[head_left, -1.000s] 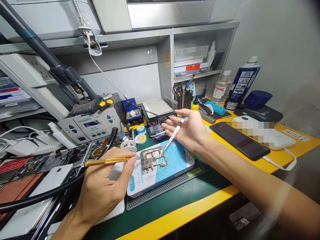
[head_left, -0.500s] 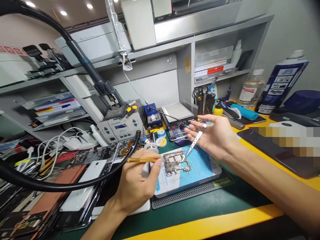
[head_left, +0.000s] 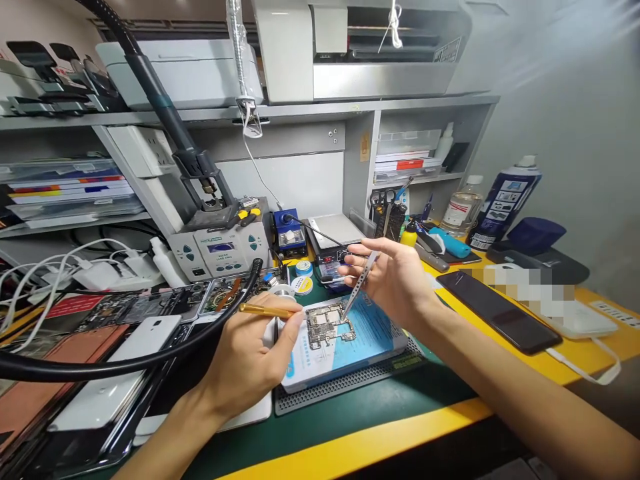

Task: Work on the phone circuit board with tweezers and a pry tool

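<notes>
My left hand (head_left: pixel 255 353) is closed around a thin gold-coloured pen-like tool (head_left: pixel 267 311), its front end near the left edge of a bare phone circuit board (head_left: pixel 323 325). The board lies flat on a blue-and-white box (head_left: pixel 370 347). Held in my right hand (head_left: pixel 395 277) are slim metal tweezers with a row of holes (head_left: pixel 361 283), slanting down to the board's upper right. Whether their tips touch the board I cannot tell. That hand's palm is turned partly up, with the fingers loosely curled.
A black hose (head_left: pixel 220 337) arches across the left side, over stacked phones (head_left: pixel 120 373). Behind stand a hot-air station (head_left: pixel 223 250), a solder spool (head_left: pixel 281 291) and a small device with a flat top plate (head_left: pixel 335 232). To the right lie a black phone (head_left: pixel 500 310) and a spray can (head_left: pixel 505 203).
The camera view has turned, so the scene sits further left. Both hands keep their tools over the board, and the right hand's fingers are slightly more curled.
</notes>
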`<state>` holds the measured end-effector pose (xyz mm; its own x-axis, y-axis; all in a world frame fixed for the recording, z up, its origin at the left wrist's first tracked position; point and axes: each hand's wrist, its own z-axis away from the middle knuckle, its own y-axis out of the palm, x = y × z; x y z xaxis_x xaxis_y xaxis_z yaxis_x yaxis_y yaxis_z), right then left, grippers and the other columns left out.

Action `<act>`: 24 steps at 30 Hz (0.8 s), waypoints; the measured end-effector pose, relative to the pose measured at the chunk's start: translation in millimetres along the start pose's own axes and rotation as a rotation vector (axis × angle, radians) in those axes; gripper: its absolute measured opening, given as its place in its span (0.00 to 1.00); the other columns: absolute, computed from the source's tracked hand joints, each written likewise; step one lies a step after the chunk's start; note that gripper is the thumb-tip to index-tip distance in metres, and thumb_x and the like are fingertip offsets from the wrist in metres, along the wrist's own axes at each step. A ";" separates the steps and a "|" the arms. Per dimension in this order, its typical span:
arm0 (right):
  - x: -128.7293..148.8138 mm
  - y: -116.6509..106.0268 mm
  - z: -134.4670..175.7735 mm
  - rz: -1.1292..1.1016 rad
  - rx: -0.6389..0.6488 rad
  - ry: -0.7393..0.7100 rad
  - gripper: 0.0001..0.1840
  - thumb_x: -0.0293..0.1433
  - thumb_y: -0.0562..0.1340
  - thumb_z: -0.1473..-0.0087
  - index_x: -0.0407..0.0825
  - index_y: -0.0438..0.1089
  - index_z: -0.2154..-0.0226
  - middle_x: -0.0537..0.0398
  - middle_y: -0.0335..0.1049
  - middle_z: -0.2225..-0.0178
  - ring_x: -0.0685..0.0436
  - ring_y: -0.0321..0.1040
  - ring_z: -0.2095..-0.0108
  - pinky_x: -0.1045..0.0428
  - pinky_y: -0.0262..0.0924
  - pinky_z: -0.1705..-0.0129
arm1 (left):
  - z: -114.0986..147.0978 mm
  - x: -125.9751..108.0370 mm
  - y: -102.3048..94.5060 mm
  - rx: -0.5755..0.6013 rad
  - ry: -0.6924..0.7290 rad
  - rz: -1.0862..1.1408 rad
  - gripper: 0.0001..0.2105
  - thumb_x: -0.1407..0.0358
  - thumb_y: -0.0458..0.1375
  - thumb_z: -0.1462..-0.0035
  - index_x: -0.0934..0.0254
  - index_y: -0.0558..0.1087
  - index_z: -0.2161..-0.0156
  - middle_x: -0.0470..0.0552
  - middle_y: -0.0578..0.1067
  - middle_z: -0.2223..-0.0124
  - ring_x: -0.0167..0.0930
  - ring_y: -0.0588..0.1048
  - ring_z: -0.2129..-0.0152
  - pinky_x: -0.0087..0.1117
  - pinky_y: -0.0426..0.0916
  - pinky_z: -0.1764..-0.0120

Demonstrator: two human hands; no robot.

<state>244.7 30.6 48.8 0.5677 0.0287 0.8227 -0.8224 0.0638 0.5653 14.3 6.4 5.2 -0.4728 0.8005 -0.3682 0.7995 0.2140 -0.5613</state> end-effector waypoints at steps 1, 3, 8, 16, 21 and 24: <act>-1.0 1.0 -0.4 0.018 0.026 -0.007 0.07 0.33 0.66 0.48 0.47 0.73 0.72 0.53 0.73 0.74 0.43 0.74 0.72 0.50 0.66 0.68 | 0.0 -0.3 0.4 -0.005 0.003 0.000 0.04 0.71 0.60 0.36 0.64 0.77 0.60 0.50 0.81 0.62 0.29 0.80 0.63 0.32 0.74 0.56; -3.0 3.5 -1.1 0.058 0.076 -0.024 0.08 0.35 0.67 0.48 0.47 0.74 0.72 0.55 0.72 0.75 0.45 0.73 0.73 0.50 0.65 0.69 | -0.5 -0.8 1.2 -0.016 0.009 0.002 0.03 0.71 0.60 0.36 0.64 0.77 0.61 0.49 0.81 0.62 0.29 0.80 0.63 0.31 0.74 0.56; -8.0 12.2 -0.9 0.182 0.178 -0.109 0.12 0.38 0.72 0.50 0.46 0.76 0.73 0.58 0.70 0.77 0.47 0.69 0.74 0.52 0.63 0.69 | -1.9 -0.5 1.6 -0.029 0.021 0.006 0.03 0.70 0.60 0.37 0.64 0.77 0.62 0.49 0.81 0.62 0.29 0.80 0.63 0.30 0.74 0.56; -15.9 28.5 2.0 0.338 0.188 -0.236 0.19 0.43 0.75 0.53 0.47 0.74 0.76 0.58 0.69 0.74 0.49 0.66 0.74 0.53 0.60 0.74 | -0.2 2.4 2.3 -0.056 0.018 0.005 0.04 0.70 0.60 0.37 0.65 0.78 0.62 0.50 0.81 0.63 0.29 0.80 0.63 0.31 0.74 0.56; -19.4 35.4 3.9 0.385 0.193 -0.259 0.19 0.45 0.73 0.50 0.48 0.72 0.77 0.56 0.71 0.71 0.50 0.66 0.74 0.54 0.59 0.77 | -1.4 2.5 2.5 -0.065 0.016 0.001 0.04 0.69 0.60 0.37 0.64 0.78 0.63 0.50 0.82 0.62 0.32 0.81 0.63 0.33 0.75 0.56; -21.1 37.6 5.3 0.418 0.220 -0.255 0.21 0.46 0.74 0.52 0.48 0.71 0.78 0.57 0.71 0.73 0.50 0.66 0.75 0.54 0.58 0.77 | -2.0 2.5 2.2 -0.076 0.017 0.001 0.05 0.69 0.59 0.37 0.64 0.78 0.62 0.50 0.82 0.63 0.32 0.81 0.64 0.33 0.74 0.57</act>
<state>201.5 27.1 53.0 0.1861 -0.2384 0.9532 -0.9802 -0.1125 0.1632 15.6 10.0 4.6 -0.4662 0.8101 -0.3555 0.8261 0.2549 -0.5025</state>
